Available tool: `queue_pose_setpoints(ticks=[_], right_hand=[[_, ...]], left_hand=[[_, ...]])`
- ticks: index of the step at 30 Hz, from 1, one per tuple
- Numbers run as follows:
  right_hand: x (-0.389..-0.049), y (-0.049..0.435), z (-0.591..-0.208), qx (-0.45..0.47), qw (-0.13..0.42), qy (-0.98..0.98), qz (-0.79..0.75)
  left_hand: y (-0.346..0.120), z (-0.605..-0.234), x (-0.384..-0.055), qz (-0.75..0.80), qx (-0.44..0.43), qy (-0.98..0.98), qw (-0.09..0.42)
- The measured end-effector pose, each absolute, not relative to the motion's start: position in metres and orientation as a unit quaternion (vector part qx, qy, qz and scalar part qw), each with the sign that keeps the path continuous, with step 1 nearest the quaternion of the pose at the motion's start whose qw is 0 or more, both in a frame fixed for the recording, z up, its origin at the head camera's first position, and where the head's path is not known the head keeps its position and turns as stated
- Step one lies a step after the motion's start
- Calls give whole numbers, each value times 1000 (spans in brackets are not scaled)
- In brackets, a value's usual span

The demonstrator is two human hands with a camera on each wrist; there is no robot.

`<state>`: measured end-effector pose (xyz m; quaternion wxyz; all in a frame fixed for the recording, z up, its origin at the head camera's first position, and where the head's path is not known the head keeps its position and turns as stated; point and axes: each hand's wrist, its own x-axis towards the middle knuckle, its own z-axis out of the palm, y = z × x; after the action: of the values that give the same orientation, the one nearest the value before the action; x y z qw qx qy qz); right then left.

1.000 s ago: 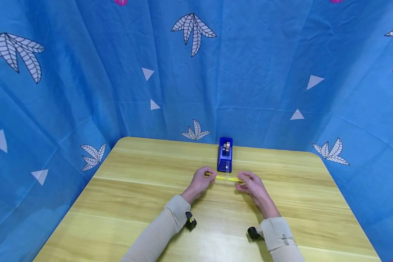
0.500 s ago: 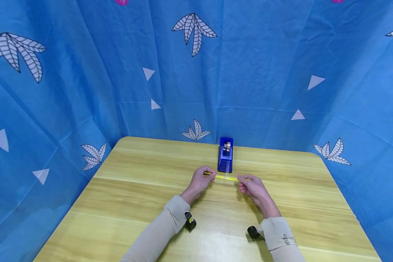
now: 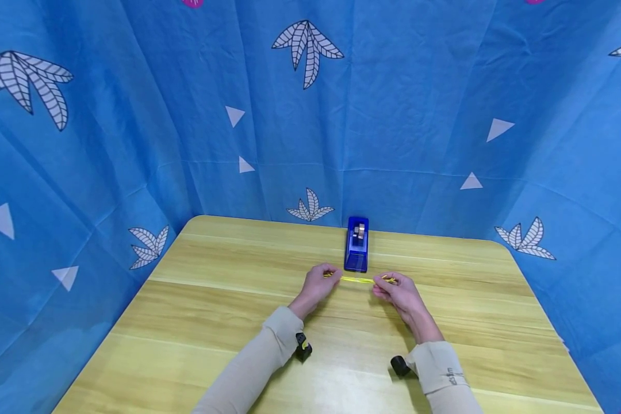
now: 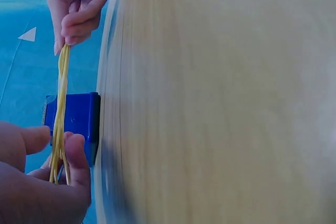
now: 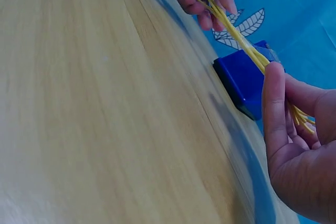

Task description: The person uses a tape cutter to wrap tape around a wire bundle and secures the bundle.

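Note:
A bundle of thin yellow strands is stretched level between both hands, over the table. My left hand pinches its left end, and my right hand pinches the right end between thumb and fingers. Loose strand tips stick out past the fingers in both wrist views. Just beyond the strands stands a blue tape dispenser with a roll in it. A strip of clear tape runs from the dispenser to the middle of the bundle and overlaps it in the right wrist view.
The wooden table has rounded far corners. Behind it and along both sides hangs a blue curtain with leaf and triangle prints. Small black wrist cameras sit by the sleeve cuffs.
The right fingers have closed from a looser hold to a pinch on the strands, then shifted slightly left. The bundle now looks straighter, and the left hand has hardly moved.

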<state>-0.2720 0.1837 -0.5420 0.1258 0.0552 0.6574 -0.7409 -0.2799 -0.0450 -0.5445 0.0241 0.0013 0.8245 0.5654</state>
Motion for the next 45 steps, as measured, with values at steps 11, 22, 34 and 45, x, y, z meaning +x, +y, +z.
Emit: queue_pose_setpoints(ticks=[11,22,34,45], right_hand=[[-275,181,-544,66,116,669,-731],[-275,180,-542,75,154,706,-687],[-277,180,-545,66,120,702,-699],[-277,181,-544,57,100,691,-714]], left_hand=[[-43,-542,-279,575,36,818,11],[-40,-543,-280,582,46,812,6],[-39,-543,-283,615,12,787,37],[-38,-545,-286,617,22,786,41]])
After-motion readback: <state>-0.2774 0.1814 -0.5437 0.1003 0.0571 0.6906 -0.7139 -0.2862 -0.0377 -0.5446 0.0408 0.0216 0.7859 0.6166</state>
